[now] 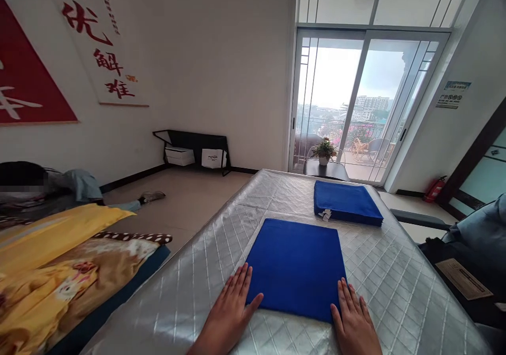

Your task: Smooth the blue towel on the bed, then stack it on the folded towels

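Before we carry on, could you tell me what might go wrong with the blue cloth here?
The folded blue cloth lies on a shiny quilted cover, so it may slide. The left hand and right hand press only its near corners, so the far edge could shift. The cloth stack sits near the far right edge.

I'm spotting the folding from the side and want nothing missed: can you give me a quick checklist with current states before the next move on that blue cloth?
1. Left hand flat at the near left corner of the folded blue cloth: ok.
2. Right hand flat at the near right corner: ok.
3. Cloth lies flat and square on the quilted silver surface: ok.
4. Blue stack sits apart, farther back: ok.
5. Cloth's underside layers even: cannot tell.
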`<state>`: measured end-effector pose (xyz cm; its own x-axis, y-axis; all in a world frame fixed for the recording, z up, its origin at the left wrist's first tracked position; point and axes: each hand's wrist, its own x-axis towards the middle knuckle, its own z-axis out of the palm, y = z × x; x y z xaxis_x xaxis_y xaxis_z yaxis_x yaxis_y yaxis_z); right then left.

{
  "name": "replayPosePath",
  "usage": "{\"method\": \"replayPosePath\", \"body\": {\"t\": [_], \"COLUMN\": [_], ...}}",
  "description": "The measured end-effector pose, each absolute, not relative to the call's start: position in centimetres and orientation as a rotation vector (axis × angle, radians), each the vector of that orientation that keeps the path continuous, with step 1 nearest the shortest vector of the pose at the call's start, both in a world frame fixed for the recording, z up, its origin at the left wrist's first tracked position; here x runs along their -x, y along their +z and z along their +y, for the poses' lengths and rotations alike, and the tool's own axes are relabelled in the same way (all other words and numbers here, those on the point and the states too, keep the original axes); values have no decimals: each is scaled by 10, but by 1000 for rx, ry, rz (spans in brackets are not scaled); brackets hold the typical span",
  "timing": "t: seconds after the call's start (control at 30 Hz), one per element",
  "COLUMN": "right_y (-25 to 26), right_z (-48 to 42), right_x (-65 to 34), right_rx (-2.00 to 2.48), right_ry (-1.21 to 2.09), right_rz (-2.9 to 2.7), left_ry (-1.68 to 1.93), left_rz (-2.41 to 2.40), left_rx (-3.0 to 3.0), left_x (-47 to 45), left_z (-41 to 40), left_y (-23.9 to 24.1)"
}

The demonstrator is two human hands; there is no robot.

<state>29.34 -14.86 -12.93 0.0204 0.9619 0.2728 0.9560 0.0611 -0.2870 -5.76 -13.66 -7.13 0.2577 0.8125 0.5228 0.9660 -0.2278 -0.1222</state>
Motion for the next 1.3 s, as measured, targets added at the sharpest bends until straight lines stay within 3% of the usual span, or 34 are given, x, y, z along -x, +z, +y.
{"method": "replayPosePath", "body": {"t": [0.33,0.7,0.9,1.3], "right_y": [-137,-62,-83,-83], "right_z": [-144,-105,-76,-78], "right_x": [-296,-300,-295,-303], "right_rx": [1915,1908,1996,1908], "right_ry": [-37,-162,-108,-26], "right_rz": [-1910,-1914,-1907,-1996], "left_ry": [-570,-596,-589,-304], "left_rz": [-1772,-1682,-1674,-1074], "left_rx": [2102,2051,2033,2741], "left_x": [59,64,58,-140], "left_z": [-138,-134,-137,-87], "left_y": [-66,-72,-61,-25]}}
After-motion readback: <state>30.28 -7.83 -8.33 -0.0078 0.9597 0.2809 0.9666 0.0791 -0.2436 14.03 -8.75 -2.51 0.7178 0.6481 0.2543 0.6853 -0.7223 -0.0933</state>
